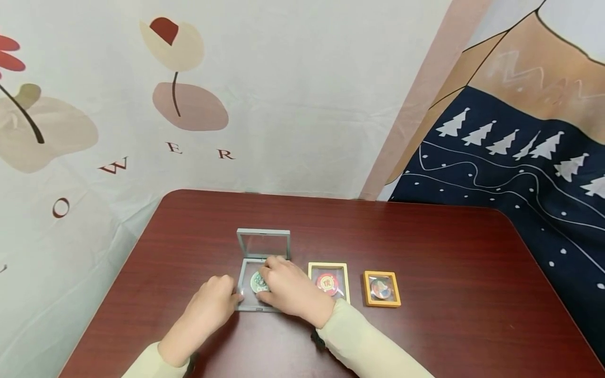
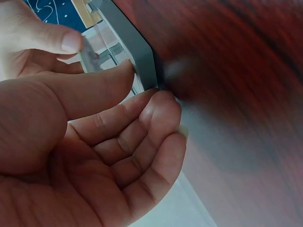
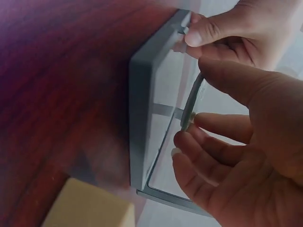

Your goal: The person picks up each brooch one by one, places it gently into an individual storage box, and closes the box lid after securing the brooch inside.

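A grey display case (image 1: 242, 279) lies on the table with its clear-windowed lid (image 1: 263, 231) standing raised at the back. At its front left corner, my left hand (image 1: 210, 304) grips the case edge, thumb on the rim and the other fingers curled beside it. My right hand (image 1: 294, 291) is over the case, pinching a round green-and-white chip (image 1: 258, 282) between thumb and fingers. Seen edge-on in the right wrist view, the chip (image 3: 191, 101) stands tilted just above the clear film. The fingers hide part of the chip and the case's right side.
Right of the case lies a pale yellow frame (image 1: 347, 281) holding a red chip (image 1: 327, 284), partly covered by my right wrist. Farther right is a smaller orange frame (image 1: 383, 303) with a multicoloured disc (image 1: 381, 288). A printed cloth (image 1: 302, 105) hangs behind the dark red table (image 1: 449, 252).
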Tool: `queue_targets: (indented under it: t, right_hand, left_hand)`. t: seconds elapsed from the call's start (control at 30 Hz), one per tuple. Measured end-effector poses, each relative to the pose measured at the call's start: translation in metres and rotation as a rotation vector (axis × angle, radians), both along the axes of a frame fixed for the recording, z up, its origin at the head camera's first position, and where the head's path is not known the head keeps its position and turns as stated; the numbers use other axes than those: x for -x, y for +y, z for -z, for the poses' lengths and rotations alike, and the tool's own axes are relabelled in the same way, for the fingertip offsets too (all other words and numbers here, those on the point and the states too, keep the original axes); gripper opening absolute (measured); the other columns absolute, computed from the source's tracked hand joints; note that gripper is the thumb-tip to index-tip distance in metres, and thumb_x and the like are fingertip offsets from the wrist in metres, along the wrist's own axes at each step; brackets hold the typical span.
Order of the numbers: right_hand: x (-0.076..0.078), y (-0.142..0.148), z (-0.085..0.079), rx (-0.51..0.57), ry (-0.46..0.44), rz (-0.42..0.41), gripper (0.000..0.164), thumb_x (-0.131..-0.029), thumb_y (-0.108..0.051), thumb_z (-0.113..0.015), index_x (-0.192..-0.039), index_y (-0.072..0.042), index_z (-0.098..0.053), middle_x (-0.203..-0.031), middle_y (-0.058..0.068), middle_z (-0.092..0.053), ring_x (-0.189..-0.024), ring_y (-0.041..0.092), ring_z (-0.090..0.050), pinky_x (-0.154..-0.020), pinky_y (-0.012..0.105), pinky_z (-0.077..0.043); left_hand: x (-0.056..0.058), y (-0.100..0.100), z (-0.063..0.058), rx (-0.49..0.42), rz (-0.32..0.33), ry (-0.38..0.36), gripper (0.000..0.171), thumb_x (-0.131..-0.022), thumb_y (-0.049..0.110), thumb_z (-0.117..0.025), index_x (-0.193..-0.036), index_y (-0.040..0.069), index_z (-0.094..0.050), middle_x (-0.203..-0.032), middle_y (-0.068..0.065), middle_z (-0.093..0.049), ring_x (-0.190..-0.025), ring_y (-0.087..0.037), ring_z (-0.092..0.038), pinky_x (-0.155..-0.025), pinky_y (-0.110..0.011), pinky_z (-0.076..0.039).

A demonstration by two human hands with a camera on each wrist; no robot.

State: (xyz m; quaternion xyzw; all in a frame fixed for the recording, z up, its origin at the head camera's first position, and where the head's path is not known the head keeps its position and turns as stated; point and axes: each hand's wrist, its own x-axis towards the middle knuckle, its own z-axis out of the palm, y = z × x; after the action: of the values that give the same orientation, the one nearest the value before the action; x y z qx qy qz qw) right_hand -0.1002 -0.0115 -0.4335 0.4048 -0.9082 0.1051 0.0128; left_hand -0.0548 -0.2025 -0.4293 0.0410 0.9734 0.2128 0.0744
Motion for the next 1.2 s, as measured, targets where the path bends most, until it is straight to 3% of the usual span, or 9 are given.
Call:
queue_targets:
  t: [0.27, 0.5, 0.67, 0.93, 1.2]
  right_hand:
    - [-0.001, -0.001, 0.006, -0.032, 0.031, 0.011, 0.037, -0.093, -0.036, -0.081, -0.117, -0.008, -0.075, -0.104, 0.001, -0.067, -0.094, 0.014, -0.059, -0.088, 0.027, -0.051]
    - [0.0, 0.003, 0.006, 0.002, -0.048, 0.021, 0.035, -0.093, -0.033, -0.082, -0.118, -0.01, -0.074, -0.107, 0.0, -0.067, -0.095, 0.013, -0.058, -0.085, 0.025, -0.05]
    - [0.001, 0.014, -0.01, 0.096, -0.061, 0.011, 0.034, -0.097, -0.029, -0.078, -0.123, -0.008, -0.074, -0.115, 0.002, -0.068, -0.101, 0.016, -0.062, -0.087, 0.025, -0.052]
    - [0.015, 0.034, -0.037, 0.367, 0.118, -0.028, 0.02, -0.096, -0.015, -0.078, -0.115, -0.008, -0.076, -0.118, 0.003, -0.068, -0.107, 0.019, -0.061, -0.087, 0.028, -0.053]
    - [0.033, 0.043, -0.04, 0.39, 0.08, 0.032, 0.038, -0.097, -0.013, -0.075, -0.132, -0.001, -0.067, -0.132, 0.01, -0.064, -0.123, 0.026, -0.058, -0.1, 0.036, -0.051]
  left_hand:
    - [-0.002, 0.0, -0.001, -0.005, -0.008, -0.032, 0.043, -0.092, 0.007, -0.078, -0.063, 0.013, -0.046, -0.059, 0.001, -0.04, -0.056, -0.018, -0.041, -0.05, -0.034, -0.036]
    - [-0.002, 0.0, -0.002, 0.013, -0.004, -0.012, 0.041, -0.092, 0.009, -0.078, -0.064, 0.013, -0.048, -0.059, -0.001, -0.047, -0.057, -0.02, -0.046, -0.051, -0.038, -0.04]
    - [-0.002, 0.0, -0.002, 0.01, -0.001, -0.009, 0.042, -0.092, 0.009, -0.078, -0.064, 0.014, -0.048, -0.059, 0.0, -0.047, -0.057, -0.02, -0.046, -0.051, -0.038, -0.04]
    - [-0.001, 0.0, -0.003, 0.01, -0.005, -0.001, 0.041, -0.091, 0.009, -0.078, -0.063, 0.014, -0.05, -0.06, 0.0, -0.049, -0.058, -0.02, -0.047, -0.052, -0.04, -0.042]
    - [-0.002, -0.001, -0.002, -0.004, -0.011, -0.003, 0.04, -0.091, 0.009, -0.078, -0.063, 0.014, -0.05, -0.061, 0.0, -0.048, -0.059, -0.021, -0.046, -0.053, -0.04, -0.041]
